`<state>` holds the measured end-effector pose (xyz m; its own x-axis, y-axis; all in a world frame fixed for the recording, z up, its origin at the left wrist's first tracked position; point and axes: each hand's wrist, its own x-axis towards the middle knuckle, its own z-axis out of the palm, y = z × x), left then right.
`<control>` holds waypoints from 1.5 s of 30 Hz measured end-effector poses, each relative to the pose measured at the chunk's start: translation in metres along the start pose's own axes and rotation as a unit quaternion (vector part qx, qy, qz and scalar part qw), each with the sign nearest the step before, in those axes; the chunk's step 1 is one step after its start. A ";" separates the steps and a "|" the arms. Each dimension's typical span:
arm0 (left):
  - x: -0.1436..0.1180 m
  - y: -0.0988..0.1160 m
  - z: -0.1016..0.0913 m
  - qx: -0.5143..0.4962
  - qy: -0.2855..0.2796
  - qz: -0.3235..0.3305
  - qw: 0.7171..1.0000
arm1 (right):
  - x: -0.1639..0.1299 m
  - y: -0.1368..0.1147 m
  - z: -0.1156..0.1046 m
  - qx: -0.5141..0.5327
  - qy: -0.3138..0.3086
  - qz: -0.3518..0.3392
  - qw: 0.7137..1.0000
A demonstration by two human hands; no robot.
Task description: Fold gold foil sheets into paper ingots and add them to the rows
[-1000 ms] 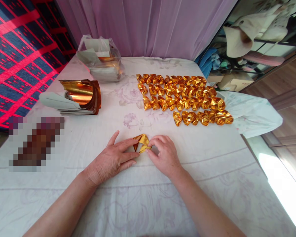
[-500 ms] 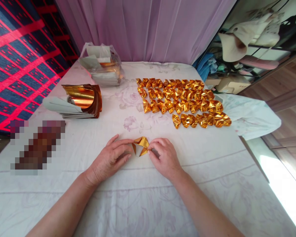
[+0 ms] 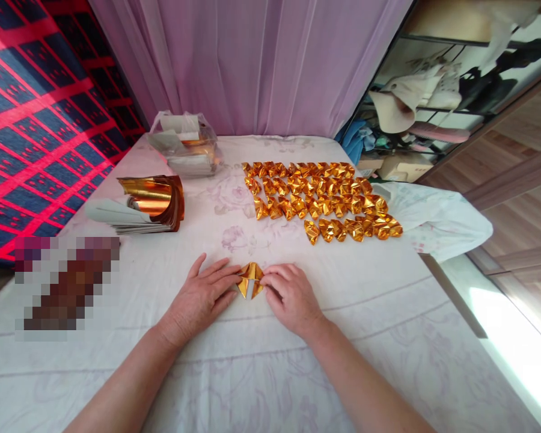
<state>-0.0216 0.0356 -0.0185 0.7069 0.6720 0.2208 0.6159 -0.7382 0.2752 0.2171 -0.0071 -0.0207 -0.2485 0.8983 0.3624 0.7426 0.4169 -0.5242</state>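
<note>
Between my hands a small sheet of gold foil paper (image 3: pixel 255 272) lies folded into a pointed shape on the cloth, its pale backing showing in a narrow gap down the middle. My left hand (image 3: pixel 202 293) lies flat with fingers stretched and apart, the fingertips touching the paper's left corner. The right corner is pinched in my right hand (image 3: pixel 294 296), whose thumb and fingers are bent together. Beyond them, several crumpled-looking folded gold foil pieces (image 3: pixel 313 207) stand in rows.
A curled stack of gold foil paper (image 3: pixel 151 201) stands at the left, with a clear plastic bag of more sheets (image 3: pixel 187 144) behind it. A blurred patch (image 3: pixel 72 282) covers something at left. A white plastic bag (image 3: pixel 446 219) hangs at the table's right edge, near a cluttered shelf (image 3: pixel 415 102).
The folded paper has been flattened and its middle gap narrowed to a strip. My left fingers have come down flatter beside it. The camera view has tilted up slightly.
</note>
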 end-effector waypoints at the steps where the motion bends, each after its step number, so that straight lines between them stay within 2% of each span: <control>1: 0.000 0.000 0.000 0.000 0.003 0.002 1.000 | 0.000 0.000 0.000 0.000 -0.003 -0.001 1.000; 16: 0.008 0.004 -0.002 0.010 0.054 0.032 0.998 | 0.001 0.001 0.001 -0.012 -0.021 -0.024 0.999; 25: 0.011 0.012 -0.006 0.116 0.061 0.075 0.988 | 0.002 -0.002 -0.003 -0.030 -0.056 -0.049 0.997; 37: 0.009 0.019 0.001 0.167 0.075 0.051 0.982 | 0.000 -0.008 0.001 -0.107 -0.039 -0.084 0.990; 45: 0.007 0.021 0.001 0.146 0.088 0.028 0.985 | 0.000 -0.005 0.003 -0.110 -0.012 -0.081 0.991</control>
<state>-0.0027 0.0249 -0.0122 0.6875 0.6106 0.3931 0.6692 -0.7429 -0.0165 0.2118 -0.0090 -0.0210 -0.3889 0.8259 0.4081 0.8084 0.5184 -0.2788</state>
